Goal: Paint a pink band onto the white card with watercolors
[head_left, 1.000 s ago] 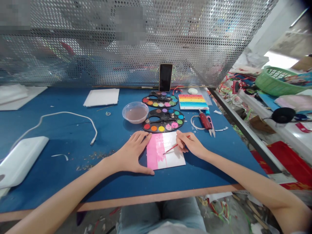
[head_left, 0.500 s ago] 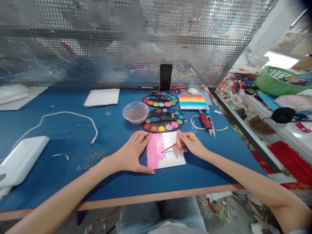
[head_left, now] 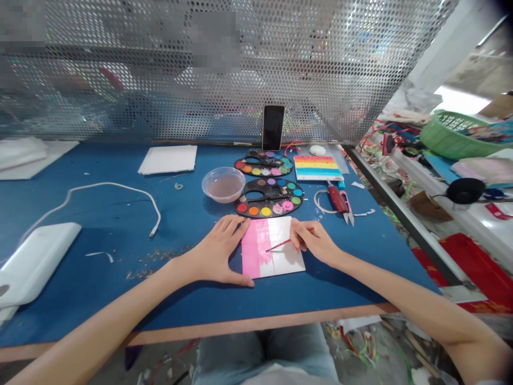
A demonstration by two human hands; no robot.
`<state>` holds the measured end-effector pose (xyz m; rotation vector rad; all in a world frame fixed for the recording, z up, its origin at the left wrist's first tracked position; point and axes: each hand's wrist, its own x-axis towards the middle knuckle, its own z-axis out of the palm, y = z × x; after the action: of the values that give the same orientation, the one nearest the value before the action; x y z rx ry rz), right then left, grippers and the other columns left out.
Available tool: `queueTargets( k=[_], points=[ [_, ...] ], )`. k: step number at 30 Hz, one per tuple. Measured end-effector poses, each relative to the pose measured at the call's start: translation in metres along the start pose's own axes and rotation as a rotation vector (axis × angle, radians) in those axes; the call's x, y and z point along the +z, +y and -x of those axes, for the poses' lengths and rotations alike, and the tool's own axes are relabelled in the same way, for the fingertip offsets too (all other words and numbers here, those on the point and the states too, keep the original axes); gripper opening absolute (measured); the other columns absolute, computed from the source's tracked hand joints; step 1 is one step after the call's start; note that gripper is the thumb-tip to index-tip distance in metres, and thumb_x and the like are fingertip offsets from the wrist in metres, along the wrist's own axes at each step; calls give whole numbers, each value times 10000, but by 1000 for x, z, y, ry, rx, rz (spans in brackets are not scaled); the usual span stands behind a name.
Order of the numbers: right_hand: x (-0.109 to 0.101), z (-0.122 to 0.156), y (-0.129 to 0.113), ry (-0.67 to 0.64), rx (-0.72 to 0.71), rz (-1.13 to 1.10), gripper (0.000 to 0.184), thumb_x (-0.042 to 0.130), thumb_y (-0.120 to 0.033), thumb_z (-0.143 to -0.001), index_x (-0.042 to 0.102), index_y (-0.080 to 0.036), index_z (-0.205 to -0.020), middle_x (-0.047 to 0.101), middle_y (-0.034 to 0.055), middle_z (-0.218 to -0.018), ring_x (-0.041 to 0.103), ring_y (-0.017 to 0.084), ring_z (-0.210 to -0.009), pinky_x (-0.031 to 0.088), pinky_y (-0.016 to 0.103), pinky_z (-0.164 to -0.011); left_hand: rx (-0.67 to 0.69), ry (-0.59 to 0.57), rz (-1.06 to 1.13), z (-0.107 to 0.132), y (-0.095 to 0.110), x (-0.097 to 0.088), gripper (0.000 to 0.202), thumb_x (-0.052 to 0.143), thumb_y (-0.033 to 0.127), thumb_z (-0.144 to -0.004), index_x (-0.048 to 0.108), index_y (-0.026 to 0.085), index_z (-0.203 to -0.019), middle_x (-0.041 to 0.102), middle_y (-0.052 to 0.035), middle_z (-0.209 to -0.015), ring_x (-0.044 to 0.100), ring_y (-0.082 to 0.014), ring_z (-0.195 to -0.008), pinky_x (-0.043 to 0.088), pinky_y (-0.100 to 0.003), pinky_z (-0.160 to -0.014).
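A white square card (head_left: pixel 286 255), painted pink over its left half, lies on the blue table (head_left: pixel 120 214) in front of me. My left hand (head_left: pixel 218 250) lies flat with fingers spread, thumb along the card's lower left corner and fingers at its left edge. My right hand (head_left: pixel 315 240) pinches a thin red paintbrush (head_left: pixel 280 245), whose tip rests on the edge of the pink area. Just beyond the card sits a black oval paint palette (head_left: pixel 270 197) with coloured wells.
A plastic bowl of murky water (head_left: pixel 223 184) stands left of the palette. A second palette (head_left: pixel 264 163), a rainbow-striped card (head_left: pixel 317 167), a phone (head_left: pixel 273 127) and red snips (head_left: pixel 340 200) sit behind. A white cable (head_left: pixel 116 188) and white box (head_left: pixel 34 262) lie left. A perforated metal screen (head_left: pixel 200 69) backs the table.
The brush tip has slid slightly left and up along the pink edge. My left hand has stayed in place.
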<state>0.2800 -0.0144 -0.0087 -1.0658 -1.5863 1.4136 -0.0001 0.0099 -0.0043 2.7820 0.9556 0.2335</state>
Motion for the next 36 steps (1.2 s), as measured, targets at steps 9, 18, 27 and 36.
queueTargets(
  k=[9, 18, 27, 36],
  points=[
    [0, 2, -4, 34, -20, 10, 648, 401, -614, -981, 530, -169, -528, 491, -7, -469, 384, 84, -448, 285, 246, -474, -3, 5, 4, 0, 0, 0, 1280, 599, 902, -587, 267, 98, -1526, 384, -248, -1444, 343, -448, -1363, 259, -626, -1144],
    [0, 3, -4, -26, -29, 38, 648, 379, -600, -993, 557, -165, -547, 540, 6, -513, 428, 91, -476, 330, 252, -510, 5, 5, -1, 0, 0, 1, 1282, 597, 899, -595, 253, 95, -1531, 377, -250, -1445, 341, -447, -1359, 267, -632, -1137],
    [2, 3, -5, -111, -6, 3, 647, 370, -618, -987, 600, -155, -598, 615, 35, -576, 484, 100, -516, 361, 246, -523, 0, 14, 8, 0, 0, 0, 1280, 600, 899, -591, 237, 123, -1542, 378, -237, -1444, 348, -441, -1355, 270, -627, -1137],
    [2, 4, -6, -99, 9, -20, 652, 355, -633, -985, 582, -156, -603, 635, 46, -588, 502, 102, -513, 336, 245, -505, 4, 9, -4, 0, 0, 0, 1283, 586, 904, -599, 239, 100, -1537, 377, -247, -1443, 346, -449, -1355, 272, -627, -1139]
  ],
)
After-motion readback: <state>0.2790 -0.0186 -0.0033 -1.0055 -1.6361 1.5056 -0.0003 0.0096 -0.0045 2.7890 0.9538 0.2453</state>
